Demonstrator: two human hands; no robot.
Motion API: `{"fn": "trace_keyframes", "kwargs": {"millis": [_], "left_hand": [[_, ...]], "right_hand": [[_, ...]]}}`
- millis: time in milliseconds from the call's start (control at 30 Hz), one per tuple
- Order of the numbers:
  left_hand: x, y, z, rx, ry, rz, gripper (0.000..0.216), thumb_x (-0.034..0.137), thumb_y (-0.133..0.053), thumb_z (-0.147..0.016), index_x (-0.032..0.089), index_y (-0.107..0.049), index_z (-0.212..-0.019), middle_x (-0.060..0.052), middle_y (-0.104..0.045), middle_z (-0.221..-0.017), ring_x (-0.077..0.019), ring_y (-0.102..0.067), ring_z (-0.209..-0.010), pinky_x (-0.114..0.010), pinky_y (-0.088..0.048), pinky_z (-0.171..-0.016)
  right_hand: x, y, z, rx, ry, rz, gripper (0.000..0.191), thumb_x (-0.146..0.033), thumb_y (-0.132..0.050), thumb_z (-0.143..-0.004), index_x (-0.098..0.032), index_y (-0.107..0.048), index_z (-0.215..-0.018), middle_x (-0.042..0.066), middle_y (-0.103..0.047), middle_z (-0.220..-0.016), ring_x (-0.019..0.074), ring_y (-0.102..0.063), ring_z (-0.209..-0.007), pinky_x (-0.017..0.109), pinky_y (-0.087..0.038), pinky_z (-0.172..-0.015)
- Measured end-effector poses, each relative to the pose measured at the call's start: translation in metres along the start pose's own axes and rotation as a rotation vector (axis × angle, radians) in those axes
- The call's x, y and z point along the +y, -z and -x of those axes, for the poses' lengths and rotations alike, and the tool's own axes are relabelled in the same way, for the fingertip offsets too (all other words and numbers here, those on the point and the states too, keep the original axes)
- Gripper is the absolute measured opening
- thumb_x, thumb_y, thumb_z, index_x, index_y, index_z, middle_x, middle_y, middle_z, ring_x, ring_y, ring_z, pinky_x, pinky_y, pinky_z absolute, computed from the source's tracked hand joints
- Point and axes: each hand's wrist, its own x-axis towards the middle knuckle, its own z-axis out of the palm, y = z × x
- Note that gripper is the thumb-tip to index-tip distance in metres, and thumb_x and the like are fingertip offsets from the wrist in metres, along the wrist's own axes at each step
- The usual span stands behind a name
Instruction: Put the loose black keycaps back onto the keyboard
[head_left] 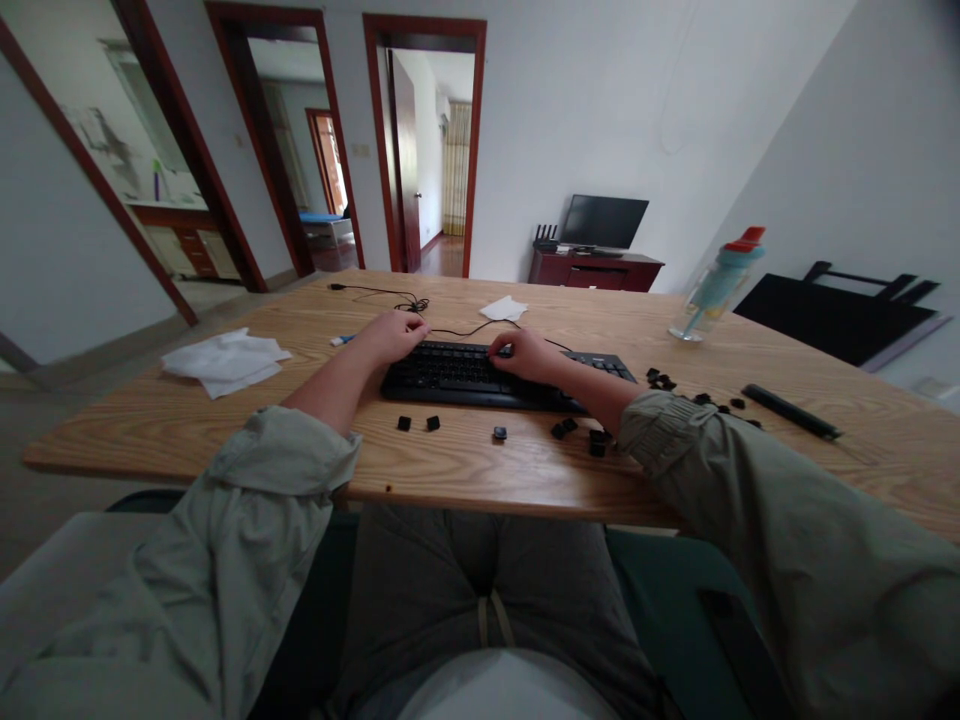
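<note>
A black keyboard lies across the middle of the wooden table. My left hand rests at its back left corner, fingers curled together; anything in them is too small to make out. Over the right-middle keys, my right hand is closed in a pinch with the fingertips at the keys. What it pinches, if anything, is hidden. Loose black keycaps lie in front of the keyboard, among them one keycap at the left and another keycap nearer the middle. More keycaps are scattered to the right, partly behind my right sleeve.
White tissues lie at the left, and another tissue behind the keyboard near its cable. A clear bottle with a red cap stands at the back right. A dark, rod-shaped object lies right of the keycaps.
</note>
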Motion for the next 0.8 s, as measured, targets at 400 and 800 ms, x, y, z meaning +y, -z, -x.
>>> {"fn": "trace_keyframes", "kwargs": {"millis": [400, 800], "left_hand": [[0.0006, 0.0013, -0.0001, -0.005, -0.015, -0.025, 0.044, 0.049, -0.048, -0.089, 0.017, -0.078, -0.095, -0.008, -0.074, -0.086, -0.0235, -0.064, -0.079, -0.033, -0.042, -0.068], [0.0018, 0.0016, 0.0002, -0.009, -0.015, -0.051, 0.045, 0.048, -0.047, -0.090, 0.017, -0.078, -0.097, -0.008, -0.074, -0.089, -0.0231, -0.064, -0.082, -0.032, -0.045, -0.070]], "right_hand": [[0.0010, 0.0010, -0.0013, -0.012, -0.059, -0.031, 0.022, -0.023, -0.069, -0.084, -0.016, -0.077, -0.103, 0.003, -0.071, -0.082, 0.0123, -0.060, -0.069, 0.025, -0.047, -0.074], [-0.0030, 0.0065, 0.0020, -0.074, 0.253, 0.283, 0.033, -0.017, -0.062, -0.082, -0.015, -0.078, -0.111, 0.009, -0.074, -0.110, 0.0212, -0.066, -0.098, 0.028, -0.048, -0.090]]}}
